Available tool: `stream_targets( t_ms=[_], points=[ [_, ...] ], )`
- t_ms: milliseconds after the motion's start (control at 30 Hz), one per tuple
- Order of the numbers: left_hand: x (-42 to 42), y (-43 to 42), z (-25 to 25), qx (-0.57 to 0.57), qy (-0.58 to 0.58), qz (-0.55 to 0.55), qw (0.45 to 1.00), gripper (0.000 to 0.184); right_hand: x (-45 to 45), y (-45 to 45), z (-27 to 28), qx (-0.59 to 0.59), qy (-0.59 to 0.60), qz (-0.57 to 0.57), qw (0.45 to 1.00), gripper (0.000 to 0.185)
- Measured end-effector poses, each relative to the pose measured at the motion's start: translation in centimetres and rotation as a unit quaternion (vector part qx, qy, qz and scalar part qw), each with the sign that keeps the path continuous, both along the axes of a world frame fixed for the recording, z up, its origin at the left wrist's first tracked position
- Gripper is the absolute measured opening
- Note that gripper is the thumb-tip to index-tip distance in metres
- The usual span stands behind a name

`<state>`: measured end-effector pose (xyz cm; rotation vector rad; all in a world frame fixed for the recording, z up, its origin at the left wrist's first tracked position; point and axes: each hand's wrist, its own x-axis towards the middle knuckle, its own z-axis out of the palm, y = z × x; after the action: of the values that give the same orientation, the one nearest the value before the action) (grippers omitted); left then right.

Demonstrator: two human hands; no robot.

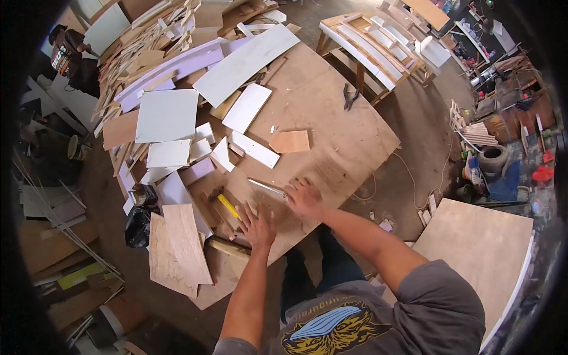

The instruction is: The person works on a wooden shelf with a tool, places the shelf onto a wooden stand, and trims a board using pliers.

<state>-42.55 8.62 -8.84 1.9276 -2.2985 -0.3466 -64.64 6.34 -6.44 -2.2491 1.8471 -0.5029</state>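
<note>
On the near part of the plywood table (349,136), my left hand (257,226) lies with its fingers spread, beside the yellow handle of a hammer (228,206). My right hand (303,198) is slightly blurred, its fingers at the near end of a thin metal tool (265,187); whether they grip it is unclear. Beyond my hands are a small tan wood piece (290,141) and a narrow white board (254,149). Black-handled pliers (349,97) lie near the table's far right edge.
White panels (167,115) and wood scraps pile up on the left. Two light plywood pieces (186,242) overhang the table's near left corner. A wooden frame (367,44) stands beyond the table. A person (74,59) is at the far left. A large plywood sheet (473,254) lies right.
</note>
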Motion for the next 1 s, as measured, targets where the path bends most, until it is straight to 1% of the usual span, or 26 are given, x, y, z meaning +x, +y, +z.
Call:
stream_targets(
  t_ms=[33,133,167,300,400,500,600,633,667,733,833,900,967,1000],
  points=[
    [-0.5,-0.8,-0.4,0.001,-0.015,-0.004,1.0,0.066,-0.8,-1.3,0.1,-0.004,0.001,-0.014,1.0,0.033],
    [-3.8,-3.1,-1.3,-0.021,0.017,0.03,0.999,0.076,-3.2,-5.0,0.4,-0.008,-0.005,-0.056,0.998,0.032],
    [-5.3,-3.7,-1.2,0.02,0.014,0.057,0.998,0.081,-3.8,-6.5,0.9,-0.007,-0.015,-0.065,0.998,0.031],
    [-9.2,-5.1,-2.4,0.068,-0.014,0.11,0.992,0.082,-5.3,-11.8,0.8,-0.011,-0.062,-0.102,0.993,0.03],
    [-10.1,-5.4,-3.2,0.081,-0.047,0.137,0.986,0.085,-5.8,-15.0,-0.1,-0.019,-0.039,-0.126,0.991,0.031],
    [-10.3,-5.3,-3.1,0.074,-0.044,0.143,0.986,0.084,-5.9,-18.6,0.9,0.079,-0.058,-0.148,0.984,0.032],
    [-10.3,-5.5,-3.9,0.048,-0.063,0.141,0.987,0.083,-5.7,-22.0,1.0,0.106,-0.035,-0.147,0.983,0.03],
    [-10.3,-5.4,-4.0,0.037,-0.074,0.139,0.987,0.082,-5.5,-22.7,1.1,0.124,-0.04,-0.161,0.978,0.036],
    [-10.3,-5.3,-4.1,0.026,-0.083,0.138,0.987,0.08,-5.8,-23.0,1.1,0.154,-0.041,-0.159,0.974,0.037],
    [-10.5,-5.5,-3.9,0.024,-0.077,0.142,0.987,0.084,-6.4,-23.7,2.1,0.212,-0.041,-0.154,0.964,0.042],
    [-10.5,-5.6,-3.9,0.033,-0.08,0.147,0.985,0.087,-7.7,-23.7,3.9,0.233,-0.056,-0.132,0.962,0.048],
    [-10.5,-5.6,-3.7,0.037,-0.084,0.144,0.985,0.087,-8.1,-24.1,4.4,0.259,-0.034,-0.128,0.957,0.043],
    [-10.8,-5.7,-3.2,0.045,-0.088,0.138,0.986,0.087,-8.2,-25.4,2.0,0.256,-0.033,-0.142,0.956,0.037],
    [-10.9,-5.8,-3.2,0.041,-0.088,0.135,0.986,0.086,-8.0,-26.6,-2.5,0.242,-0.044,-0.159,0.956,0.034]
  ],
)
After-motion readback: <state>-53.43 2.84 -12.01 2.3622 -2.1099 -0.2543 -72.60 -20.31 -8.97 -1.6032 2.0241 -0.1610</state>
